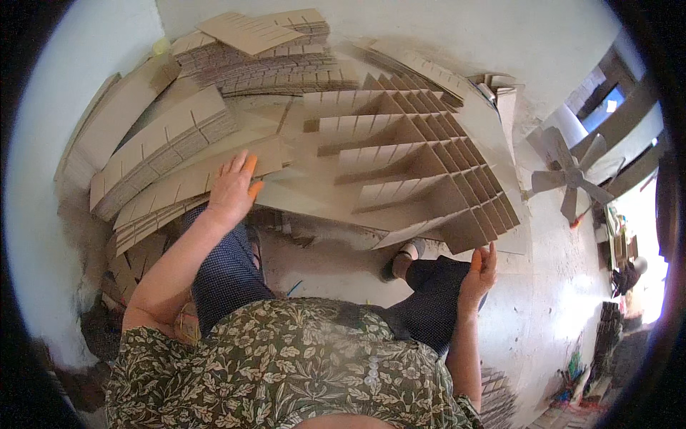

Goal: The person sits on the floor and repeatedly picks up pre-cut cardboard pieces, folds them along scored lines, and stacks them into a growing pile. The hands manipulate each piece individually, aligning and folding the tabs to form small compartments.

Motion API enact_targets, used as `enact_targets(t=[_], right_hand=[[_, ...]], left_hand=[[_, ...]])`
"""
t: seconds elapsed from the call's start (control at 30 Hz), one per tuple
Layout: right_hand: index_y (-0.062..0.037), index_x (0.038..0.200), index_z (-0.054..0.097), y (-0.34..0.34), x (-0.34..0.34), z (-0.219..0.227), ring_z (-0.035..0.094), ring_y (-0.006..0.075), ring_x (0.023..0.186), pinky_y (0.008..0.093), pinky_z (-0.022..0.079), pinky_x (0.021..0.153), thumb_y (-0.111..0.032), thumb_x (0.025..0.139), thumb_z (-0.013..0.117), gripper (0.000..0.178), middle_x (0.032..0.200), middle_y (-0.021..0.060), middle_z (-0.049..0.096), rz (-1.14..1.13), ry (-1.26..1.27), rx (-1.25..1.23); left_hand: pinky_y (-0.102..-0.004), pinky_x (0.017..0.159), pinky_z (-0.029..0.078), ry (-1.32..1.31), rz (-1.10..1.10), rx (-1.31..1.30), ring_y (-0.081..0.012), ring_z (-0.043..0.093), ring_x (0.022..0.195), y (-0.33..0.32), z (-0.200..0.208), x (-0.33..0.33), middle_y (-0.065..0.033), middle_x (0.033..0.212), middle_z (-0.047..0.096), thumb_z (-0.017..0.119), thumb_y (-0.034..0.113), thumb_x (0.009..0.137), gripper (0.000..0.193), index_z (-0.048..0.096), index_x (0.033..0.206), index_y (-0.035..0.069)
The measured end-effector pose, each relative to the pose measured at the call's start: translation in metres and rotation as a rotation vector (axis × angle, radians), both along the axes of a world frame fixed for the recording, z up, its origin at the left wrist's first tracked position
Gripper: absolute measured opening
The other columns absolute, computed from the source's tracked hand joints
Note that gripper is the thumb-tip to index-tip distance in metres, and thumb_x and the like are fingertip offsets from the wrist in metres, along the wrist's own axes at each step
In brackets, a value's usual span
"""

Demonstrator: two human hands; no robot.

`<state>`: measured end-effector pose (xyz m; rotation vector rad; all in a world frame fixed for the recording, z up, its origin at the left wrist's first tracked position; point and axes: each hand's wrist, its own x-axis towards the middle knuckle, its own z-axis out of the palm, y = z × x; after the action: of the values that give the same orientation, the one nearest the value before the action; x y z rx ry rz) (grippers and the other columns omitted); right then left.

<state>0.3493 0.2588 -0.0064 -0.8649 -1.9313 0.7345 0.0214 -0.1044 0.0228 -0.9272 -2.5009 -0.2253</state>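
Our left hand [232, 187] lay spread on strips [171, 193]; whether our right hand [477, 279] pinched, we couldn't tell; tugging risked skewing the grid [429, 168].

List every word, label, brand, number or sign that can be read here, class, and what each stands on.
No readable text.
Cardboard strips under the left hand: none seen.
Slotted cardboard stack beyond: slits, no lettering.
Cardboard divider grid by the right hand: none seen.
Floral top: pattern only.
Distant clutter at right: too small, blurred to tell.
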Motion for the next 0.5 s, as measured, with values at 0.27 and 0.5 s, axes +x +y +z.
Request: enact_targets(t=[0.27,0.5], right_hand=[[0.0003,0.109,0.063,-0.039,0.021,0.016,0.065,0.0225,0.088,0.0308,0.051,0.079,0.0,0.089,0.057,0.021,0.097,0.0144,0.067,0.088,-0.093,0.244],[0.0034,0.114,0.06,-0.08,-0.019,0.072,0.066,0.0223,0.09,0.0309,0.053,0.077,-0.008,0.095,0.052,0.023,0.102,0.0173,0.066,0.566,-0.004,-0.398]], left_hand=[[-0.0334,0.073,0.047,-0.61,-0.014,0.293,-0.0297,0.064,0.085,-0.012,0.021,-0.034,-0.0207,0.09,0.067,0.063,0.023,0.088,0.028,0.066,0.101,-0.002],[-0.0316,0.069,0.05,-0.134,-0.326,0.482,-0.0305,0.065,0.082,0.007,0.079,0.019,-0.0179,0.096,0.067,0.062,0.014,0.086,0.027,0.063,0.103,-0.007]])
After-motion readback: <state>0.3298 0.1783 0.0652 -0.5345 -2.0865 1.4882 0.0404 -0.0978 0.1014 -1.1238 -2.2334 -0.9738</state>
